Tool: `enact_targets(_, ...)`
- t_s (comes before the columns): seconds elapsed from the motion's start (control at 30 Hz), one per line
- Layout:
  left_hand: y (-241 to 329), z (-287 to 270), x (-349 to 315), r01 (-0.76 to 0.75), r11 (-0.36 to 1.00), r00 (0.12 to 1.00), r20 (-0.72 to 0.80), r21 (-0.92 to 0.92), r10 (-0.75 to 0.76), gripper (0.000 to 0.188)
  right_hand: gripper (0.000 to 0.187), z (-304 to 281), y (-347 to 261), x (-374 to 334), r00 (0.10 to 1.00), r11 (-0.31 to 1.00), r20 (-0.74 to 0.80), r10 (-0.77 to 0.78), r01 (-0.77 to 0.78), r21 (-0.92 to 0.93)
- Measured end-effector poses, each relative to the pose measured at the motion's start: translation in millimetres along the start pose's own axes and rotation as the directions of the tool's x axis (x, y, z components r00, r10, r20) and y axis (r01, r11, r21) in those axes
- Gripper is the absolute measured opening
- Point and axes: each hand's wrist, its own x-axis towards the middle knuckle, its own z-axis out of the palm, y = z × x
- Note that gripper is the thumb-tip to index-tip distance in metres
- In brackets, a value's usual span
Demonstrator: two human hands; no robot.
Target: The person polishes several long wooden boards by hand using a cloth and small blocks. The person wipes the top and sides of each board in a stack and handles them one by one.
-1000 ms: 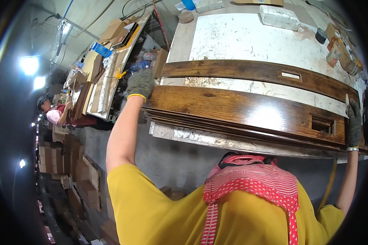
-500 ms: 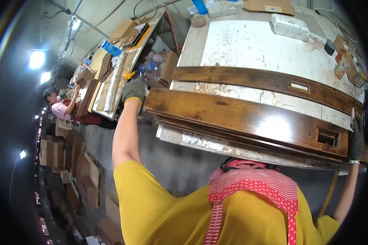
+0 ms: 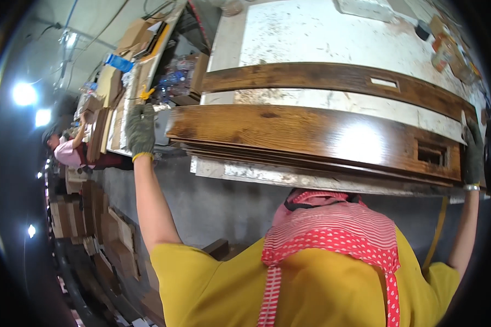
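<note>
My left hand, in a dark glove with a yellow cuff, is raised off the left end of a stack of brown-stained wooden boards. Its fingers stretch upward and nothing shows in them. At the stack's right end, my gloved right hand rests against the board ends. A thin, pale, pointed thing sticks up from its fingers; I cannot make out its kind. The top board has a rectangular cut-out near its right end. Behind the stack lies one more stained board with a small rectangular slot.
The white worktable is stained. Bottles stand at its far right. A box of plastic bottles and a yellow spray head are beyond my left hand. A co-worker handles boards at the left.
My left hand has moved leftward, farther from the stack's left end. My right hand stays at the right end. The whole view has shifted, so the table sits higher and further left.
</note>
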Motion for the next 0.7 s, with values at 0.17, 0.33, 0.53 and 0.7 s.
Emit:
enact_targets(0.17,163.6,-22.8,-79.4,-0.157,0.806,0.987,-0.053,-0.570,0.155,0.016,0.036,-2.1,-9.2,-12.5,1.000,0.992,0.020,-0.012,0.009,0.127)
enact_targets(0.33,300.2,-29.9,-170.3,-0.732,0.621,0.660,-0.067,-0.280,0.748,0.028,0.036,-2.4,-22.0,-15.1,0.929,0.922,0.061,-0.366,0.371,-0.111)
enact_targets(0.53,354.3,-3.5,-200.8,-0.756,0.610,0.626,0.012,-0.235,0.780,0.019,0.033,7.4,-21.9,-11.8,0.999,0.993,-0.002,-0.054,0.053,0.104)
enact_targets(0.7,293.7,0.6,-177.8,-0.574,0.816,0.812,0.177,0.069,0.556,0.022,0.034,-4.9,7.6,-11.8,0.976,0.966,0.034,-0.213,0.216,-0.145)
